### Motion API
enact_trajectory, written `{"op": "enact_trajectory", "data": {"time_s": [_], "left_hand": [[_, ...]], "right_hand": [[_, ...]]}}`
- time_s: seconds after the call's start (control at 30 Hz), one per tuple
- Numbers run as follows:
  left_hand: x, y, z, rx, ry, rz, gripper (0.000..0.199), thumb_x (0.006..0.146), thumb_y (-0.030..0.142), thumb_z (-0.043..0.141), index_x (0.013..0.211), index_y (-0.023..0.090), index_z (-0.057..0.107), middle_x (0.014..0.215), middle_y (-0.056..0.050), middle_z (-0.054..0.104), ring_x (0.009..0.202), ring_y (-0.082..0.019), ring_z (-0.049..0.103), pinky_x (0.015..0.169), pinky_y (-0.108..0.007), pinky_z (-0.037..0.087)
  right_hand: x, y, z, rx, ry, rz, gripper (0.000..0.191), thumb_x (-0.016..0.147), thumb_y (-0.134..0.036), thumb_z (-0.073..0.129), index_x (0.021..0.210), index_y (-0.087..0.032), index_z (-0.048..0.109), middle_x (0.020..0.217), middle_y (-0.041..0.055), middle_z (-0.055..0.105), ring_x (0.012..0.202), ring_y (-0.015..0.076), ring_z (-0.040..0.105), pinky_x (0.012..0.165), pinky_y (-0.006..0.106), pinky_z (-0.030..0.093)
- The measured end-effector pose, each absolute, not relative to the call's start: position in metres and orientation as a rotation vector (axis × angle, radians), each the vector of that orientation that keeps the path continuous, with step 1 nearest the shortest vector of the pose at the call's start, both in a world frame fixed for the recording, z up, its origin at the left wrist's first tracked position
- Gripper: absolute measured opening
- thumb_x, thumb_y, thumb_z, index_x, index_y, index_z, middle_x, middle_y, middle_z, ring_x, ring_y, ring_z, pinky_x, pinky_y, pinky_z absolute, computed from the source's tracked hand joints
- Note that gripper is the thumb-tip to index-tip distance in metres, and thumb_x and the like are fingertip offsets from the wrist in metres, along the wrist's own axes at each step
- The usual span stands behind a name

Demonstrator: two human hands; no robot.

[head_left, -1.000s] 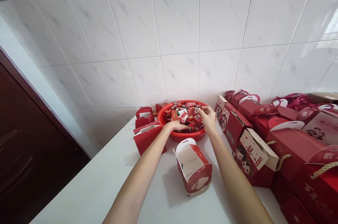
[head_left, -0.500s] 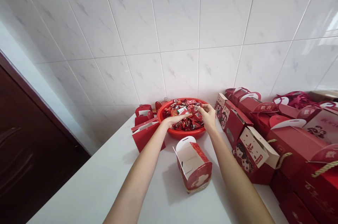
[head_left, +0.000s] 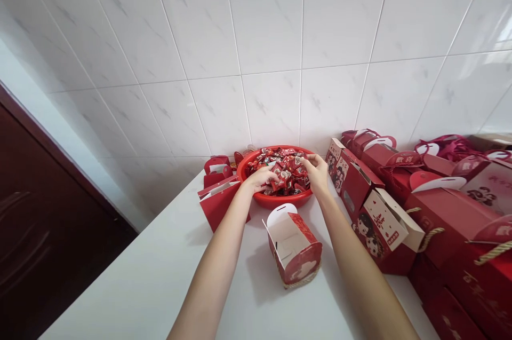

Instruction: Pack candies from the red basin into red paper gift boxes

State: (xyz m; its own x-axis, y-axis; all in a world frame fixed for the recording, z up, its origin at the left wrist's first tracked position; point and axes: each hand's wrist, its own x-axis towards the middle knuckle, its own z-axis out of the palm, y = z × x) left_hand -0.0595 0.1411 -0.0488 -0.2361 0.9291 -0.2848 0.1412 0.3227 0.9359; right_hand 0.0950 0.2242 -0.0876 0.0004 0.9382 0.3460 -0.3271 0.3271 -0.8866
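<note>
Packets [head_left: 283, 174] fill the basin [head_left: 285, 202] at 12 o'clock; your right hand [head_left: 318, 173] pinches a packet [head_left: 298, 160], your left hand [head_left: 261, 178] curls among others, grip unclear. Brisk raking could spill some; low withdrawal could tip the box [head_left: 303, 264] at 6 o'clock.

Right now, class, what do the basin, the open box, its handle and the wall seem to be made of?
Basin: probably plastic, glossy red; its smooth rim catches the light.
Open box: card, printed red outside and plain pale inside; thin cut edges and folded flaps show it.
Handle: twisted cord, matt tan; the fibre could be cotton or jute.
Wall: glazed tile, likely ceramic; grout lines and reflections.
</note>
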Motion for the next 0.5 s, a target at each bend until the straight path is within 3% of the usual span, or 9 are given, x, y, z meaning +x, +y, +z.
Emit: {"op": "enact_trajectory", "data": {"time_s": [0.17, 0.5], "left_hand": [[-0.0576, 0.1389, -0.0498, 0.982, 1.546, 1.185, 0.088, 0.06, 0.001, 0.069, 0.142, 0.027, 0.051, 0.098, -0.001, 0.072, 0.082, -0.015, 0.068, 0.062, -0.019, 0.053], [-0.0571, 0.1383, -0.0483, 0.977, 1.492, 1.253, 0.067, 0.069, 0.008, 0.07, 0.133, 0.024, 0.057, 0.114, -0.004, 0.072, 0.094, -0.018, 0.07, 0.066, -0.021, 0.057]], "right_hand": [[0.0977, 0.2197, -0.0828, -0.645, -1.138, 1.201, 0.032, 0.059, -0.045, 0.074, 0.072, -0.019, 0.061, 0.071, 0.001, 0.064, 0.071, 0.0175, 0.059, 0.07, 0.032, 0.048], [0.1019, 0.2233, -0.0824, -0.611, -1.051, 1.265, 0.029, 0.056, -0.042, 0.075, 0.069, -0.019, 0.063, 0.068, 0.0001, 0.064, 0.064, 0.0146, 0.056, 0.064, 0.03, 0.047]]}}
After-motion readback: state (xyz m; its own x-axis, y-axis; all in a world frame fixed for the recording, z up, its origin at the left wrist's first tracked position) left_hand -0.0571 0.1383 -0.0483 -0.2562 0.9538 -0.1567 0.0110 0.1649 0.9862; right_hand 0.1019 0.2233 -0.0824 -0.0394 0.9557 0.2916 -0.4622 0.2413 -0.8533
